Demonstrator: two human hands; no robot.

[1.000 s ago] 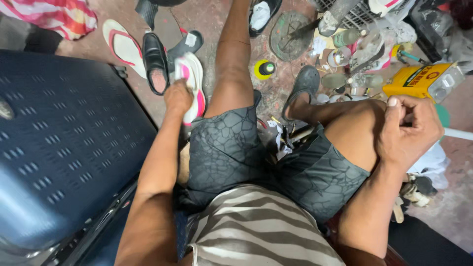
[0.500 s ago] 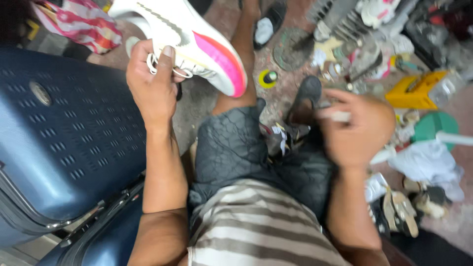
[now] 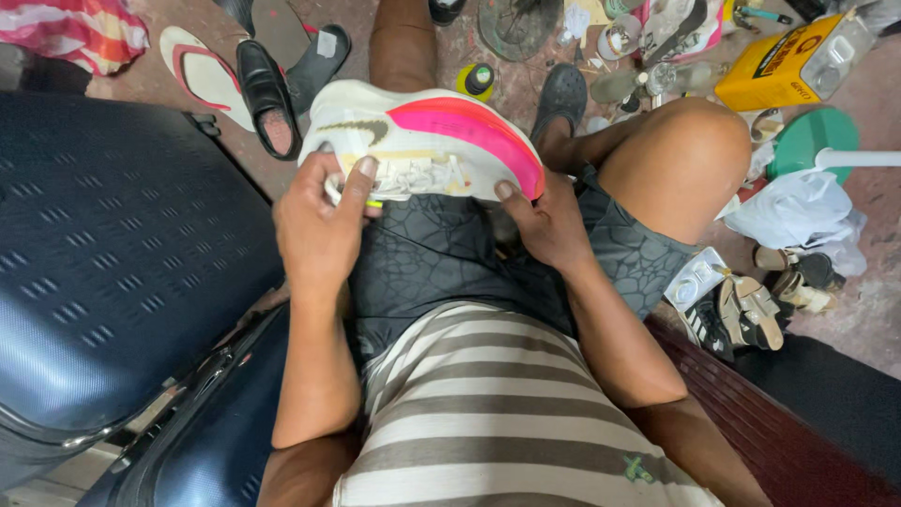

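Dark blue suitcase (image 3: 113,263) fills our left side, on floor. Our lap, grey shorts (image 3: 441,263), carries sneaker (image 3: 422,141), white with pink sole edge, lying on its side. Its long axis runs left to right across our thighs, just ahead of both hands. Our left hand (image 3: 319,225) grasps heel end, thumb at laces. Our right hand (image 3: 544,221) grasps toe end, thumb pressed on pink edge. Black shoe (image 3: 267,99) and flip-flop (image 3: 202,75) on floor toward far left corner. Yellow can (image 3: 784,66) at far right.
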